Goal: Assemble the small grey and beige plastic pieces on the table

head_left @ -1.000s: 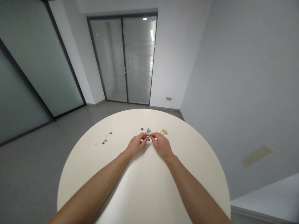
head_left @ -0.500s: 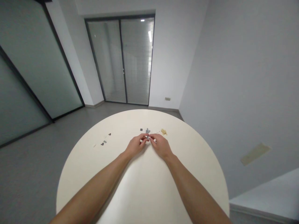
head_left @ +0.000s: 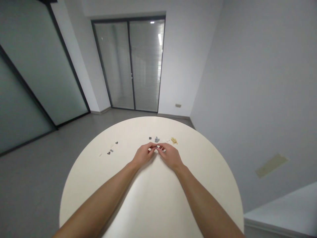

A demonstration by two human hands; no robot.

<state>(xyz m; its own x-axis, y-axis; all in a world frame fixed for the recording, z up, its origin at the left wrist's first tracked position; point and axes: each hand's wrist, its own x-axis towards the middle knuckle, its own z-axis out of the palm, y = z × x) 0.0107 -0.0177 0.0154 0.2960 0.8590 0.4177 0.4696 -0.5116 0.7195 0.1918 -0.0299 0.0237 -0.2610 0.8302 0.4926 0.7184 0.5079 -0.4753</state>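
Quantities on the round white bench [head_left: 153, 198]: 1 pile of blue-grey parts [head_left: 157, 139] and 1 pile of yellow parts [head_left: 174, 140], neither countable individually; 1 dark square part [head_left: 150, 138]; at the left, a scattered group of 3 grey parts [head_left: 108, 153] and 2 thin white parts [head_left: 100, 155]. Small white parts [head_left: 168, 141] lie between the 2 piles, too faint to count.

The left hand [head_left: 143, 153] and the right hand [head_left: 170, 154] are together at the fingertips, beyond the middle of the bench. Thumb and fingers of each hand are pinched on 1 small held part [head_left: 156, 147], located just on the near side of the blue-grey parts. The fingertips cover most of it; its shape cannot be determined.

The dark square part lies just left of the blue-grey parts; the yellow parts lie to their right. The 2 forearms [head_left: 109, 191] block sections of the bench surface from view. Past the far edge stands 1 glass door [head_left: 146, 66] with 2 panels in a dark frame. At the left stands a frosted glass partition [head_left: 61, 76]. The right wall [head_left: 260, 82] bears 1 beige plate [head_left: 271, 165]
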